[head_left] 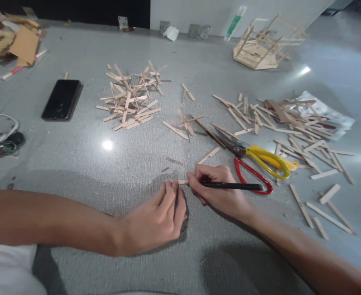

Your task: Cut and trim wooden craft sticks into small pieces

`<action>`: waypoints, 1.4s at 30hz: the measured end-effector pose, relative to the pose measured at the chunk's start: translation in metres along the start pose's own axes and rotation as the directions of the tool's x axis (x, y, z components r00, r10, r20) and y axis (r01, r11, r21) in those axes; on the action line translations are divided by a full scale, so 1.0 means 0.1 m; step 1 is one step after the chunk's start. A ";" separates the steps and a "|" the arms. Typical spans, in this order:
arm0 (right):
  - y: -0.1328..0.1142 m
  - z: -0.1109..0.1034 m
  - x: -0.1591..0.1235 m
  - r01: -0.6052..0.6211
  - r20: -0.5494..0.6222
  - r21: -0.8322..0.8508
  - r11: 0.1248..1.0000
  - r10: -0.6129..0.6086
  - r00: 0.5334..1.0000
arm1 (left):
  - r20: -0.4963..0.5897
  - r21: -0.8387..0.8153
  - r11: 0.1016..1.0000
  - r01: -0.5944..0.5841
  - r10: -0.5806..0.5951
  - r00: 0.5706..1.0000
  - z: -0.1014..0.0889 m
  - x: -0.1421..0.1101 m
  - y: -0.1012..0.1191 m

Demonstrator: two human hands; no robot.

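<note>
My left hand is closed, its fingertips pinching a short flat wooden stick against the grey table. In my right hand is a slim black pen, gripped as for writing. Its tip is hidden by my fingers, close to the stick's right end. Just beyond my right hand lie scissors with one yellow and one red handle, blades parted and pointing to the upper left. A stepped wooden stick rests between the hand and the blades.
Crossed stick pieces are heaped at the back middle. Loose sticks spread over the right side, beside a plastic bag. A stick-built frame stands at the back right. A phone and cables lie left.
</note>
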State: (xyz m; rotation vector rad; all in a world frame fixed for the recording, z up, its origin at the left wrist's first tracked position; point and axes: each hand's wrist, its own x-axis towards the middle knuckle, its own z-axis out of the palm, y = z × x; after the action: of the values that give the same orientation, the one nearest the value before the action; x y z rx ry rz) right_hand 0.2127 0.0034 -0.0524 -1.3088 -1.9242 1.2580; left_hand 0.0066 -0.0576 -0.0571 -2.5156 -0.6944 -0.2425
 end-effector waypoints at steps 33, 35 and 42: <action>0.03 0.03 0.00 -0.039 -0.065 0.085 0.996 0.045 0.997 | 0.004 -0.011 1.000 -0.006 0.006 1.000 0.00 -0.01 0.00; 0.02 0.03 0.00 -0.037 -0.068 0.066 0.997 0.041 0.997 | 0.003 -0.008 1.000 -0.002 0.003 1.000 0.00 -0.01 0.00; 0.02 0.01 0.00 -0.028 -0.050 0.035 0.999 0.029 0.998 | 0.007 0.003 1.000 -0.014 0.014 1.000 0.00 0.00 0.00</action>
State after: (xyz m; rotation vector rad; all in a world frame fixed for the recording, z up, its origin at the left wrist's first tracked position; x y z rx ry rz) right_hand 0.2125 0.0031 -0.0542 -1.3423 -1.8470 1.2543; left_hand 0.0063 -0.0572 -0.0571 -2.5189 -0.6790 -0.2272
